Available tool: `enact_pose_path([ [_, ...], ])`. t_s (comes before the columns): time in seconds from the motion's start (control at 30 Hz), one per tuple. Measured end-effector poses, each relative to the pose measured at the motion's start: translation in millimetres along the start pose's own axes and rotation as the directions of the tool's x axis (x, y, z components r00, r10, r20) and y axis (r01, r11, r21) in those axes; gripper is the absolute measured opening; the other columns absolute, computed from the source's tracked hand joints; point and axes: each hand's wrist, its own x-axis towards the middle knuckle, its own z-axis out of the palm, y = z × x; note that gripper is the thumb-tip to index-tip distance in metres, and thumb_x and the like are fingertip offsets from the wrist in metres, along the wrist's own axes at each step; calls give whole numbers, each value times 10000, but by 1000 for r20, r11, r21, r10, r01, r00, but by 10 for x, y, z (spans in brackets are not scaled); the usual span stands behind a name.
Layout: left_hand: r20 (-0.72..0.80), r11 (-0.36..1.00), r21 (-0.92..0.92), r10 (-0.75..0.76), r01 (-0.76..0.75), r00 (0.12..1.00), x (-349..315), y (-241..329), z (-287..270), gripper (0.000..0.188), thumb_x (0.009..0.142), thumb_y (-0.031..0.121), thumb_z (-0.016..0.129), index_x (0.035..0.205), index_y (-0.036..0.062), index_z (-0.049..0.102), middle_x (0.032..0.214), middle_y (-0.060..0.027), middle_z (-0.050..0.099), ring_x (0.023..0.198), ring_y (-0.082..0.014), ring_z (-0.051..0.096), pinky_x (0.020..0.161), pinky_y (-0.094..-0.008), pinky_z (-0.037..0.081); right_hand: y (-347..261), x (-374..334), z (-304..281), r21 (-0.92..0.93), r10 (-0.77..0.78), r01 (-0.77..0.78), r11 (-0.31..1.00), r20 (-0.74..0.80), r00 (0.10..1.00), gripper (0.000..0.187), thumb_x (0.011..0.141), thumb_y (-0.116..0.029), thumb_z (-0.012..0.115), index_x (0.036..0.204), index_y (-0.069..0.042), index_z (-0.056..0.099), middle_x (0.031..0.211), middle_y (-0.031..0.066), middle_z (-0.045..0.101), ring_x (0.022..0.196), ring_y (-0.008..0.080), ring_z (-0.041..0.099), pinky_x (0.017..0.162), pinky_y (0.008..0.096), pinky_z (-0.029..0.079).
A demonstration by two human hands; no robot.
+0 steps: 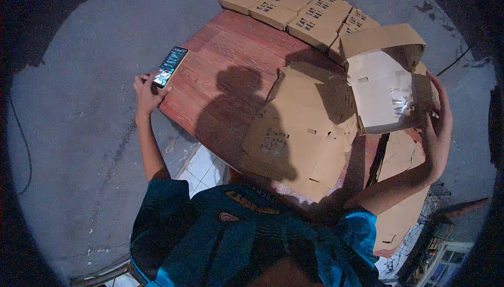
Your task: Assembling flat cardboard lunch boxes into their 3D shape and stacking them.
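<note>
At the table's left edge, my left hand is closed about the lower end of a phone with a lit screen. Some of its fingers lie over the screen. On the right, my right hand grips the side of a partly folded cardboard box. The box is tilted, its white inside faces me and its lid stands up at the far side. Below it a flat brown cardboard blank with cut slots lies on the table, partly in shadow.
Several closed brown boxes with dark print line the far edge of the reddish wooden table. More flat cardboard is at the right beside my forearm. White floor tiles show below the near left edge.
</note>
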Motion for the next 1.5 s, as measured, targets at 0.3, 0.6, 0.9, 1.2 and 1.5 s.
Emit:
enact_pose_path([
  [0.3, 109, 997, 60, -64, 58, 992, 25, 53, -24, 622, 689, 548, 834, 1200, 224, 693, 1154, -153, 440, 1102, -353, 426, 979, -482, 389, -7, -19, 9, -3, 37, -37, 999, -22, 999, 681, 836, 115, 440, 1481, -104, 432, 1303, 131, 604, 1076, 173, 632, 880, 339, 549],
  [0.6, 133, 996, 90, -23, 11, 991, 43, 102, -62, 581, 709, 539, 817, 1178, 212, 710, 1161, -166, 443, 1088, -353, 433, 973, -473, 397, 4, -16, -10, 0, 40, -40, 999, -9, 999, 662, 823, 123, 447, 1458, -67, 442, 1479, 86, 479, 1259, 249, 550, 973, 354, 523],
  [0.9, 101, 998, 50, -35, 30, 994, 21, 101, -58, 606, 705, 555, 810, 1192, 211, 696, 1162, -173, 449, 1100, -358, 436, 991, -474, 378, -7, -6, 26, 29, 29, -29, 999, -15, 999, 697, 818, 162, 424, 1469, -86, 435, 1423, 123, 519, 1203, 229, 584, 952, 352, 533],
  [1.2, 44, 1000, 2, -9, 9, 999, -2, 128, -57, 568, 707, 516, 826, 1164, 203, 700, 1098, -142, 479, 1084, -332, 433, 966, -472, 375, -22, -5, 20, -25, 31, -32, 999, -8, 999, 701, 814, 122, 395, 1481, -91, 423, 1329, 171, 583, 1124, 206, 628, 902, 327, 545],
  [1.5, 37, 999, 37, -20, 18, 999, -28, 80, -22, 594, 691, 531, 836, 1157, 190, 698, 1103, -135, 472, 1081, -324, 433, 976, -478, 364, -52, -1, 38, 25, 36, -36, 999, -7, 999, 723, 801, 178, 398, 1474, -85, 427, 1405, 125, 527, 1170, 224, 600, 908, 332, 563],
])
